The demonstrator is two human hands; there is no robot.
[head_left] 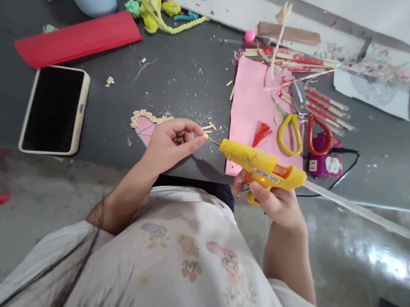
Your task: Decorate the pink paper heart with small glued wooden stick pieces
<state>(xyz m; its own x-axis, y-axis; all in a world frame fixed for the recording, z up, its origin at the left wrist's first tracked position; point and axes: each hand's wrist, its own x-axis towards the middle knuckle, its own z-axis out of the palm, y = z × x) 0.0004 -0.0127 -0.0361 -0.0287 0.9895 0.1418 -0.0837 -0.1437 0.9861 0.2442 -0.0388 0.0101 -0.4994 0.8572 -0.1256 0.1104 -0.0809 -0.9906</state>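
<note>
My right hand (276,199) grips a yellow hot glue gun (261,165) with a clear glue stick poking out of its back; the nozzle points left. My left hand (171,142) pinches a tiny pale bead-like piece (205,136) right at the nozzle tip. Just beyond the left hand, a pink heart shape edged with small pale beads (145,122) lies on the dark table (186,77). A few short wooden bits (209,127) sit beside it.
A phone (55,110) lies at the left, a folded red sheet (78,38) behind it. Pink paper (254,109), scissors (299,119) with yellow and red handles, red-tipped sticks (323,105), a purple power plug (324,160) and yarn scraps (158,9) lie around.
</note>
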